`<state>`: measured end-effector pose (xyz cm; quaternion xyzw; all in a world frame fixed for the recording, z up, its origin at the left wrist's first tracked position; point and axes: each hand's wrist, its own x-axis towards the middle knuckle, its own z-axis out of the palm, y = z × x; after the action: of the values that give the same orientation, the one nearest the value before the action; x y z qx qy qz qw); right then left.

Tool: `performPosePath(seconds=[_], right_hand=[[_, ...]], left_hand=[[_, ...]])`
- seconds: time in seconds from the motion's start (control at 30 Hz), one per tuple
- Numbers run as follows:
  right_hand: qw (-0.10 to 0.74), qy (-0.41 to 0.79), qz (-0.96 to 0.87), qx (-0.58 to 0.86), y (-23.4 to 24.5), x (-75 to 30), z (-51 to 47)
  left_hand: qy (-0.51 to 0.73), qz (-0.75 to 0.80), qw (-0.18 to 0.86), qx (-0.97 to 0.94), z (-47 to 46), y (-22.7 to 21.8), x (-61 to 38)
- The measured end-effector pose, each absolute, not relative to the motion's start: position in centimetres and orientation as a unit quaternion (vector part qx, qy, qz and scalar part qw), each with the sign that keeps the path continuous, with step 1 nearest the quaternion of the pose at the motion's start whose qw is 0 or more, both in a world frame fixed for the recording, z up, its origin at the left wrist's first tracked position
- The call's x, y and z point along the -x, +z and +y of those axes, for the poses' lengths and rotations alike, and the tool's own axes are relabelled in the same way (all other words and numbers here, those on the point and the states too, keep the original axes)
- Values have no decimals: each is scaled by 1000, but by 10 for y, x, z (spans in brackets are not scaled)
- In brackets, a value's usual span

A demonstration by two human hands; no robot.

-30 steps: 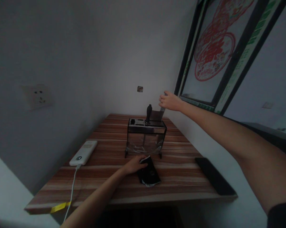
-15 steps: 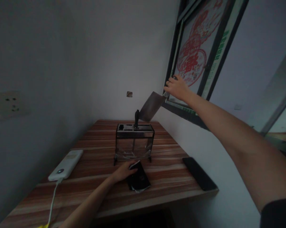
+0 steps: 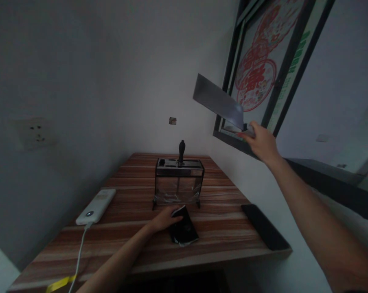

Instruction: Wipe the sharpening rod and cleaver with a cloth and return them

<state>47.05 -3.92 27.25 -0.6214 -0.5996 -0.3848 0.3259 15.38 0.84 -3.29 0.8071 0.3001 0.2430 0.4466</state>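
Observation:
My right hand (image 3: 261,142) is raised at the right, closed round the handle of a cleaver (image 3: 218,101) whose broad blade points up and to the left, well above the table. Below it a clear knife holder (image 3: 178,182) with a metal top stands on the wooden table (image 3: 135,240); one black knife handle (image 3: 181,151) sticks up out of it. My left hand (image 3: 165,217) rests on the table in front of the holder, fingers lying on the corner of a small black packet (image 3: 183,230).
A white power bank (image 3: 96,206) with a white cable (image 3: 79,260) lies at the left of the table. A black phone (image 3: 265,232) lies near the right edge. A wall socket (image 3: 34,132) is at left; a framed window with a red paper cutting (image 3: 255,77) is at right.
My right hand has pulled the cleaver up out of the holder and swung the blade from pointing down to pointing up and left. My left hand has stayed on the black packet.

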Motion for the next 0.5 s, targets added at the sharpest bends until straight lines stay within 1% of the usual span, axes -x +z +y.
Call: performPosePath(seconds=[0.07,0.17,0.23,0.3,0.4,0.43,0.5], right_hand=[[377,-332,-604,618,251,-463,-52],[487,-228,-607,586,213,-452,-70],[547,-113,-609,563,184,-444,-82],[587,38,-618,522,153,-433,-95],[648,245,-595,408,101,-405,-119],[656,315,-572,378,83,-394,-128],[672,417,-516,330,47,-373,-145]], left_hand=[[239,304,448,-806,7,-32,-153],[235,305,452,-805,5,-30,-152],[234,302,456,-804,3,-27,-152],[233,299,461,-802,2,-25,-151],[241,303,468,-795,2,-22,-150],[246,309,469,-790,1,-21,-150],[262,328,470,-776,1,-19,-149]])
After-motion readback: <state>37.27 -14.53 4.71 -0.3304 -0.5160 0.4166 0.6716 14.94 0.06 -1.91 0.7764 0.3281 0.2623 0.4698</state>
